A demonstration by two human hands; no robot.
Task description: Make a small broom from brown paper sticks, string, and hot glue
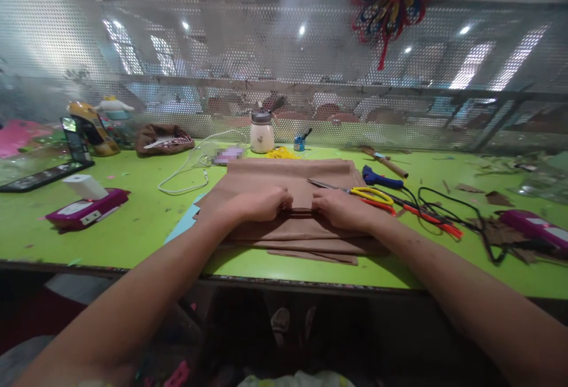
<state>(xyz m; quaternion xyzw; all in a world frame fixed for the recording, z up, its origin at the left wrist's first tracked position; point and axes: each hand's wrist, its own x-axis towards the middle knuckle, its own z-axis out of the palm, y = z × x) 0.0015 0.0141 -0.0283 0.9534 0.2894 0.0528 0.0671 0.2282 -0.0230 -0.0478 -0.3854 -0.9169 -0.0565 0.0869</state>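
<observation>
A stack of brown paper sheets point(284, 175) lies on the green table in front of me. My left hand point(266, 202) and my right hand point(335, 208) rest on it a short way apart, fingers curled. Between them runs a narrow folded strip of the brown paper point(302, 212), pinched at either end. Scissors with yellow handles point(373, 196) lie on the paper just beyond my right hand, blades pointing left. Light blue paper point(183, 224) peeks out under the stack's left side. My fingertips are partly hidden.
Right of the stack lie a blue glue gun point(382, 180), its black cord point(477, 221) and an orange-red tool point(437, 221). A lidded jar point(261, 134) stands behind. Purple power strips point(86, 209) sit at both sides. A phone on a stand point(73, 138) is at left.
</observation>
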